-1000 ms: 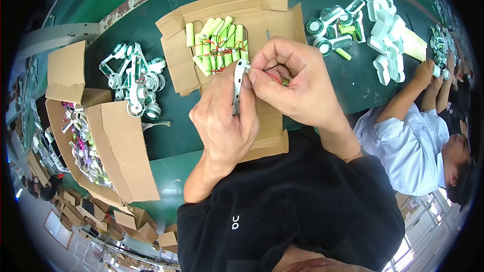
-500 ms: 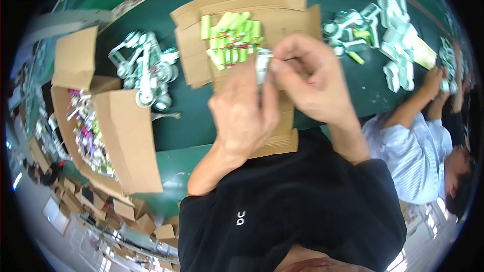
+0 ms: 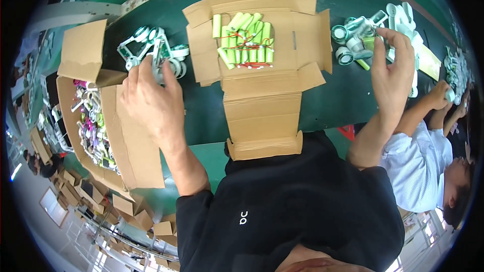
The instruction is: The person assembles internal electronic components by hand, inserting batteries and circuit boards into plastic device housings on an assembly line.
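Pick-up step, I judge, worked either side of the cardboard point(image 3: 262, 108). Left of it: my left hand point(image 3: 154, 102) over white-green parts point(image 3: 162, 48). Right of it: my right hand point(image 3: 394, 65) at similar pieces point(image 3: 355, 45). Can't tell if either grips. Next calls for freeing single ones.

White-and-green parts point(image 3: 160, 49) are lying jumbled around the left hand's point(image 3: 154, 103) fingertips. Similar pale parts point(image 3: 355, 44) are lying heaped just left of the right hand point(image 3: 393, 73), lime-green pieces point(image 3: 363, 64) showing among them.
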Demonstrator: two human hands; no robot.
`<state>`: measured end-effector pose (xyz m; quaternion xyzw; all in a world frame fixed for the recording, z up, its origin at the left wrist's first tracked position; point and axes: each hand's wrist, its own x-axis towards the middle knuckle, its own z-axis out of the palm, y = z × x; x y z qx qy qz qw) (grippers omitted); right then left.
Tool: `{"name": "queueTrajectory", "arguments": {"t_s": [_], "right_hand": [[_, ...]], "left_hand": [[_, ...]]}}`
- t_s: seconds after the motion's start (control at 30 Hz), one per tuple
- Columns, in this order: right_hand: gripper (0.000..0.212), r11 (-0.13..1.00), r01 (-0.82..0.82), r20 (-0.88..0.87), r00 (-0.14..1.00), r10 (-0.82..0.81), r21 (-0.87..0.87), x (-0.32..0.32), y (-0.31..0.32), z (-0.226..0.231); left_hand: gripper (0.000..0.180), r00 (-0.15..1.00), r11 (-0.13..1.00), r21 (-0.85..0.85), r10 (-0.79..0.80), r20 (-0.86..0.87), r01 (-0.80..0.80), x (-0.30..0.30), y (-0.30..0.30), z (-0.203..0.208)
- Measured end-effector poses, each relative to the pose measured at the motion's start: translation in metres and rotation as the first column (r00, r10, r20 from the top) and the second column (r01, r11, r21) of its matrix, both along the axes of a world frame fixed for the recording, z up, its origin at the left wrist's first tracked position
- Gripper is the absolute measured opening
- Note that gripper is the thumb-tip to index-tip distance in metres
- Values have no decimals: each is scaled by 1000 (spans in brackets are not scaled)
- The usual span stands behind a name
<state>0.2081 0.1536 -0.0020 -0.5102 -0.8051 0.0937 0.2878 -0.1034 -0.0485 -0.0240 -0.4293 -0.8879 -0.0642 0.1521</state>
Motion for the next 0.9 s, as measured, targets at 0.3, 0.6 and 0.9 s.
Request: {"name": "queueTrajectory", "arguments": {"t_s": [0.3,0.6,0.9], "right_hand": [[20,876,-477,14,878,479,-75,-61,-53,-29],[17,872,-483,83,868,489,-86,-83,-53,-60],[14,768,-602,-612,699,371,-221,-73,-49,-40]], "left_hand": [[26,798,723,661,-271,538,-200,27,0,13],[31,204,512,713,-726,657,-479,49,1,6],[29,-24,573,640,-754,656,-511,62,10,-3]]}}
